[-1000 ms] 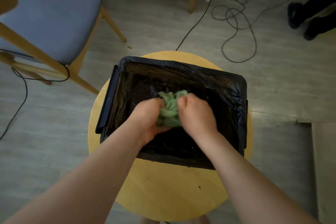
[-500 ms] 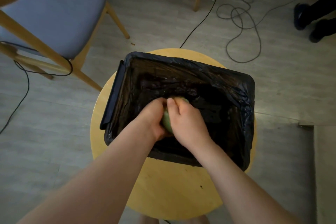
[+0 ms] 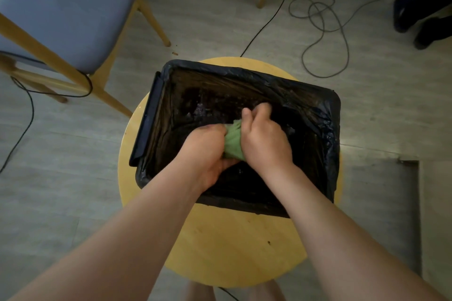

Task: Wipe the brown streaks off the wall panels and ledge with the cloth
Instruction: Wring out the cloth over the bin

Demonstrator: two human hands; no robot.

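Observation:
A green cloth [image 3: 233, 142] is bunched into a tight wad between both my hands, held over the open mouth of a bin lined with a black plastic bag [image 3: 315, 107]. My left hand [image 3: 205, 151] grips the wad from the left with curled fingers. My right hand [image 3: 263, 138] grips it from the right, thumb up along the top. Most of the cloth is hidden inside the two fists. No wall panel or ledge is in view.
The bin stands on a round wooden stool [image 3: 234, 249]. A chair with a grey-blue seat [image 3: 63, 9] stands at the upper left. Loose cables [image 3: 322, 22] lie on the floor behind. Another person's dark shoes [image 3: 415, 22] are at the upper right.
Both hands have kept squeezing and twisting the cloth over the bin. A second ago a frilly end stuck out on top; now a flat green band shows between the fists.

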